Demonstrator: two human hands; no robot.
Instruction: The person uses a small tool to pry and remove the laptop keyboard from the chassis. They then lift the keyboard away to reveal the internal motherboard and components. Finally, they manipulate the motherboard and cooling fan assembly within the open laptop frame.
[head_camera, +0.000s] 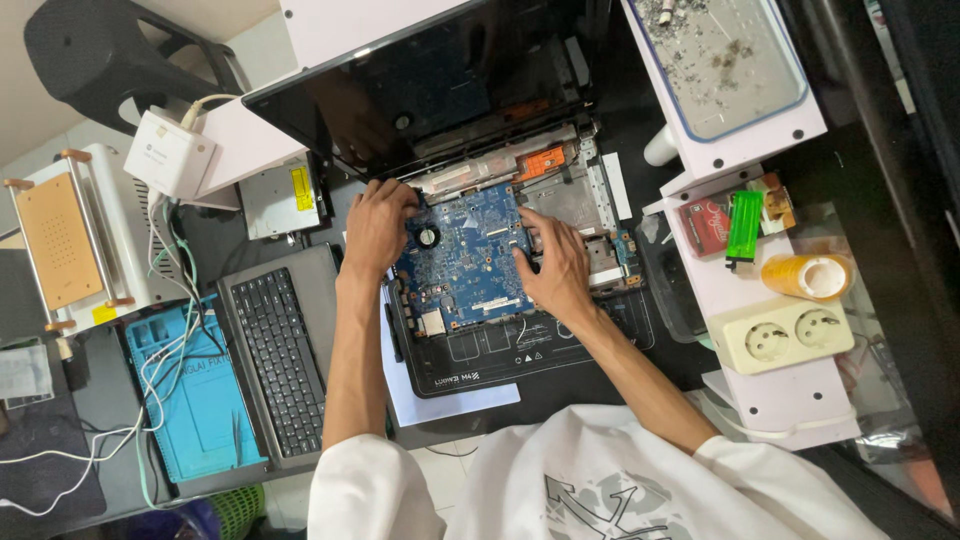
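Blue motherboard (465, 255) in the middle of the frame, lying in the opened black laptop base (520, 350), slightly askew against the casing's edges. Left hand (380, 225) at the board's upper left corner, fingers bent down onto it near the round coin cell; pinching the edge or only pressing on it, cannot tell. Right hand (555, 265) on the board's right edge, fingers spread and laid flat, thumb toward the lower edge.

Judged from this: the board-handling step, both hands on opposite sides to shift the board within the base; whether going in or coming out, cannot tell. Calls next for an even hold on both edges, a level board, and no strain on connectors along the rim.

Dark laptop screen (420, 90) tilted open just above the base. White paper sheet (440, 405) under the base's lower left corner, on the dark counter (560, 395). Detached keyboard (280, 360) left of the forearm, beside a blue work mat (190, 400) crossed by white cables. Silver optical drive (278, 198) and white power adapter (170, 155) toward the upper left. On the right, a cream double socket (785, 335), a roll of yellowish tape (808, 275), a green lighter (743, 225), and at the upper right a tray of small debris (715, 60).
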